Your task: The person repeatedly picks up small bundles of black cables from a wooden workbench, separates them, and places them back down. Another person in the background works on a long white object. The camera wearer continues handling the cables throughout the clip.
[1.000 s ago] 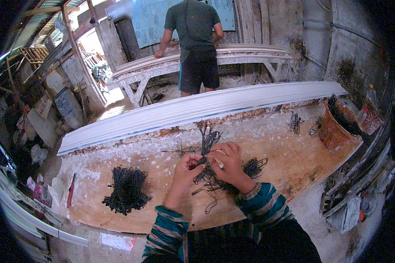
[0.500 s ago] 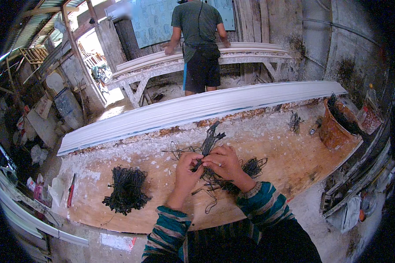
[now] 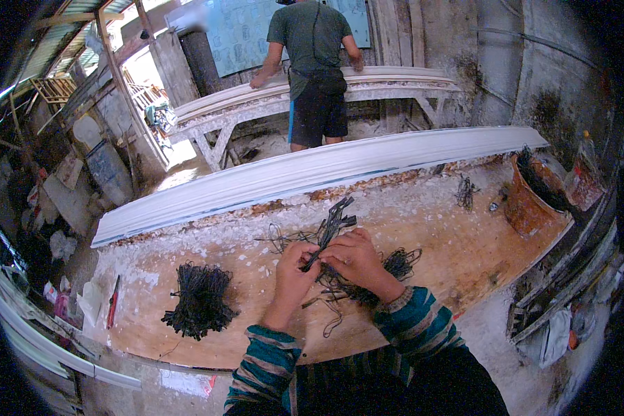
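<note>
Over the middle of the wooden table, my left hand (image 3: 298, 270) and my right hand (image 3: 356, 258) come together with fingers pinched around a bundle of black wire strands (image 3: 335, 220). The bundle's free end sticks up and away to the right above my fingers. Beneath and right of my right hand lies a loose heap of black wires (image 3: 399, 265), partly hidden by that hand. A thick, upright-looking pile of black looped wires (image 3: 200, 299) rests to the left, apart from my hands.
A long white moulding (image 3: 312, 177) runs along the table's far side. At right stands an orange bucket (image 3: 527, 204) holding black wires, near a small wire tuft (image 3: 466, 194). A red cutter (image 3: 112, 302) lies at left. Beyond, a person (image 3: 312, 69) works at a bench.
The wire bundle between my fingers has tilted a little further to the right and its tips have spread. The person's left hand at the far bench has shifted left.
</note>
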